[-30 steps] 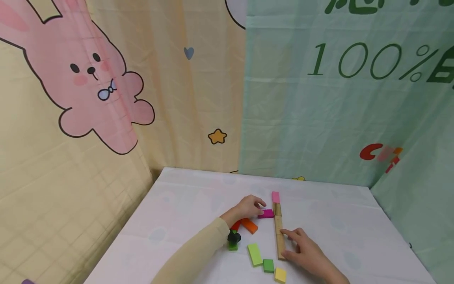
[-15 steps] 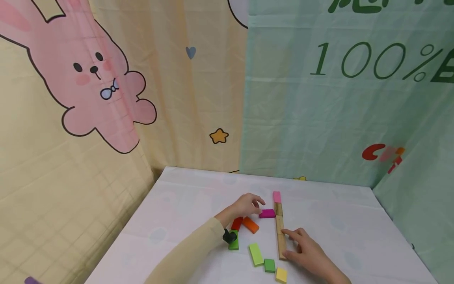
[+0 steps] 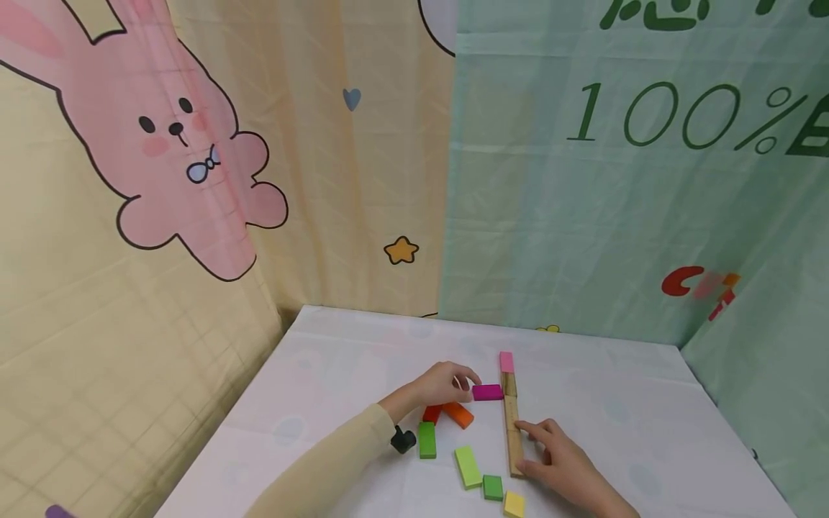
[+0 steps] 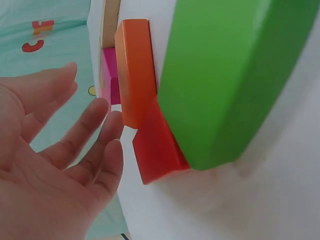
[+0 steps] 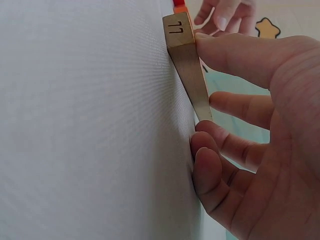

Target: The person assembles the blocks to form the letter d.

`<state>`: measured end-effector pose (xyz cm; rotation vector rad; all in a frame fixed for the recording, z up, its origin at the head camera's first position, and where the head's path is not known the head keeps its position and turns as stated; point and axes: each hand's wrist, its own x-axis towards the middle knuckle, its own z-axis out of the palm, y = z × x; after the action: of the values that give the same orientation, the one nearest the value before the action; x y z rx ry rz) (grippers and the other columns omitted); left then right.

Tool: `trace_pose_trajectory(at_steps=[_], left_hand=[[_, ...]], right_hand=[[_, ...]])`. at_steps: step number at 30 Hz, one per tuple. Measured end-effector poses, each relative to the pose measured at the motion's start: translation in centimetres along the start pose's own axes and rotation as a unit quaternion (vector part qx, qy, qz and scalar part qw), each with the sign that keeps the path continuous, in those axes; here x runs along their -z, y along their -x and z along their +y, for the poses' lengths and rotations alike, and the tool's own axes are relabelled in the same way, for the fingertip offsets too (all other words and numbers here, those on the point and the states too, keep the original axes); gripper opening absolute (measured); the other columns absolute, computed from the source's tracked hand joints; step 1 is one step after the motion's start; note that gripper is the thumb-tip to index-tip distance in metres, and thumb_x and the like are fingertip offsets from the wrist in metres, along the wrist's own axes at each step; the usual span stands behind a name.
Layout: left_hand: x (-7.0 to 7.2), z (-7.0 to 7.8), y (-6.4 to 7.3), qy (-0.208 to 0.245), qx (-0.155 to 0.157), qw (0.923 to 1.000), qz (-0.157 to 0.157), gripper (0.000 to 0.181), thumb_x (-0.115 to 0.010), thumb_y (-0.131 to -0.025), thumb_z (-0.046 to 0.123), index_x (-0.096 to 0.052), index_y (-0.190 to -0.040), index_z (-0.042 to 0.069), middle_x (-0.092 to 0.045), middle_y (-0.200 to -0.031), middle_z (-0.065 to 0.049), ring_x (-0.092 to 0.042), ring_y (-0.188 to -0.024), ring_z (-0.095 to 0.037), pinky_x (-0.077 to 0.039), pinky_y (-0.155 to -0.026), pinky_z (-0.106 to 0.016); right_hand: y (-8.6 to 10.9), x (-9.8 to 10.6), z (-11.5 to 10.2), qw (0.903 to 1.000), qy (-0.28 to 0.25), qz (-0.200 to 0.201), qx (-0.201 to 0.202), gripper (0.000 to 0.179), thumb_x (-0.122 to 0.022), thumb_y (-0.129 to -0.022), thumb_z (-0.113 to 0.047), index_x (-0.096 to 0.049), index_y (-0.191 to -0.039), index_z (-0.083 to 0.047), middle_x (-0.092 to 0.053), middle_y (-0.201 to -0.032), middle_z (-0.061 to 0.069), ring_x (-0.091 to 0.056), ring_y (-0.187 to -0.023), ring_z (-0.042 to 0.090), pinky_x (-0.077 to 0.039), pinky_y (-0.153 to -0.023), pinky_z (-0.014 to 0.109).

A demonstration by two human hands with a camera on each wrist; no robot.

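A row of wooden blocks (image 3: 514, 453) runs away from me on the table, with a pink block (image 3: 506, 362) at its far end. Sideways against the row's left side lies a magenta block (image 3: 488, 392). My left hand (image 3: 440, 385) hovers by that block's left end, fingers loosely bent and holding nothing; the left wrist view shows a gap between fingers and magenta block. At the row's near end, my right hand (image 3: 557, 453) touches the right side with thumb and index fingertips. In the right wrist view, the end block (image 5: 181, 32) carries a stamped mark.
Left of the row lie an orange block (image 3: 459, 415), a red block (image 3: 432, 413) and a green block (image 3: 427, 440). Nearer me are a lime block (image 3: 468, 467), a small green block (image 3: 492, 488) and a yellow block (image 3: 514, 504). Printed curtains (image 3: 363, 180) hang behind the white table (image 3: 363, 338).
My left hand has let go of the magenta block and drawn back to the left, uncovering more of the green block. The right hand stays at the wooden row.
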<state>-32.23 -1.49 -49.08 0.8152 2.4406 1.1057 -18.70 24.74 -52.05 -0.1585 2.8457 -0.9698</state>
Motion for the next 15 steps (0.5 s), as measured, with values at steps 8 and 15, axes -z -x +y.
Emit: trace_pose_trajectory(at_steps=[8,15], left_hand=[[0.0,-0.4,1.1,-0.007,-0.027,0.9995,-0.018,0.023,-0.074,-0.093,0.018,-0.075,-0.116,0.022,-0.065,-0.097,0.01,-0.059,-0.09,-0.009,-0.052,-0.075,-0.024],[-0.1,-1.6,1.6,0.015,-0.042,0.9984,-0.036,0.029,-0.079,-0.089,0.017,-0.075,-0.117,0.019,-0.068,-0.103,0.007,-0.059,-0.093,-0.008,-0.051,-0.08,-0.024]], right_hand=[[0.1,0.0,-0.1,0.9999,0.009,0.007,0.0,0.069,-0.085,-0.078,-0.043,-0.061,-0.139,-0.024,-0.045,-0.1,-0.001,-0.045,-0.069,0.015,-0.038,-0.056,0.026],[0.1,0.0,0.0,0.9999,0.008,0.006,0.004,0.069,-0.085,-0.078,-0.043,-0.06,-0.139,-0.023,-0.045,-0.101,0.0,-0.045,-0.068,0.014,-0.038,-0.055,0.026]])
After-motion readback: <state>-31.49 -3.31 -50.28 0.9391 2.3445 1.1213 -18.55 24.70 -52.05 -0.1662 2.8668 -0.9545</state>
